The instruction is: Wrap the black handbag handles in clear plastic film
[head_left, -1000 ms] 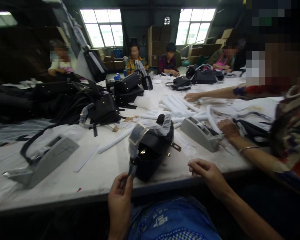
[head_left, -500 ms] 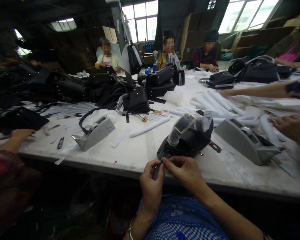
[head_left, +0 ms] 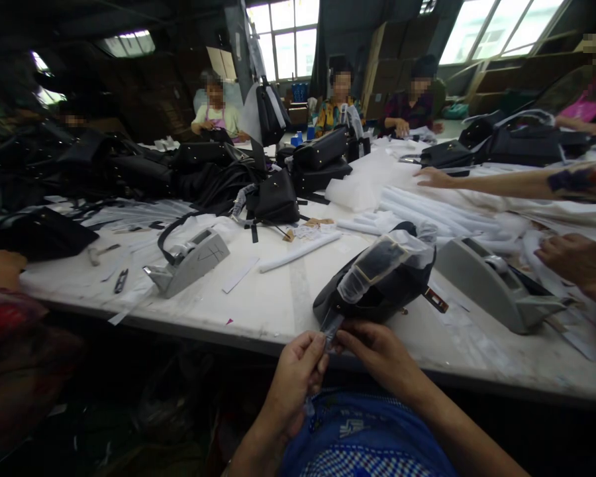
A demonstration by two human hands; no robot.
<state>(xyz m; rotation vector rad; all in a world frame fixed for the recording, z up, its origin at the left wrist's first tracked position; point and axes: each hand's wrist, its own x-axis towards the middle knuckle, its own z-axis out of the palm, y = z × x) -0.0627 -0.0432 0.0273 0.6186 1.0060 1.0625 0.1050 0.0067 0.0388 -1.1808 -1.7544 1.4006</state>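
Observation:
A black bag [head_left: 377, 291] lies at the table's front edge, its handle parts wrapped in clear plastic. From its near left end a plastic-wrapped strap [head_left: 332, 326] comes down toward me. My left hand [head_left: 300, 368] pinches that strap between thumb and fingers. Just right of it, my right hand [head_left: 375, 348] is closed at the strap's other side, its fingertips against the strap and close under the bag. A metal clasp [head_left: 436, 300] sticks out at the bag's right side.
Grey tape dispensers stand left [head_left: 191, 262] and right [head_left: 496, 285] of the bag. White foam rolls [head_left: 422, 215] lie behind, black bags [head_left: 129, 165] are heaped at the left. A person's hand [head_left: 576, 262] is at the right; several people sit across the table.
My left hand has turned and slid down along the strap, showing more plastic wrap. The bag has shifted slightly right. At the right, a person's arm has moved left over the foam.

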